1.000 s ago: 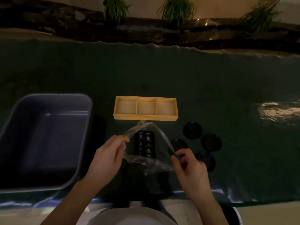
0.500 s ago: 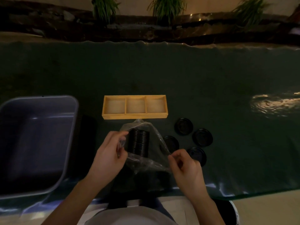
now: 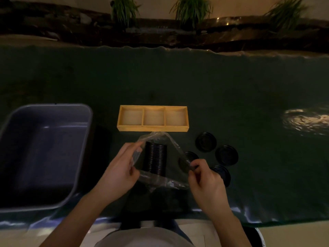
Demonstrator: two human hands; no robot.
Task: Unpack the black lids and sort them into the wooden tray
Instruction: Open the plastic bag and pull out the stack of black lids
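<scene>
A stack of black lids (image 3: 156, 158) lies on its side inside a clear plastic bag (image 3: 161, 180) just in front of the wooden tray (image 3: 153, 128). The tray has three compartments with nothing in them. My left hand (image 3: 119, 172) pinches the bag's left edge. My right hand (image 3: 204, 182) pinches its right edge, and the film is stretched between them. Several loose black lids lie flat to the right: one (image 3: 206, 142) farthest back, one (image 3: 226, 155) to its right, one (image 3: 188, 157) partly behind the bag, one (image 3: 222, 174) partly behind my right hand.
A large grey plastic bin (image 3: 35, 154) stands at the left on the dark green table cover (image 3: 178, 82). The table's near edge runs just below my wrists. Plants and a dark ledge line the far side. A bright glare patch (image 3: 306, 120) lies at the right.
My hands have shifted slightly on the bag, with the left one gripping its edge closer to the stack. The lids and the tray have not moved on the table.
</scene>
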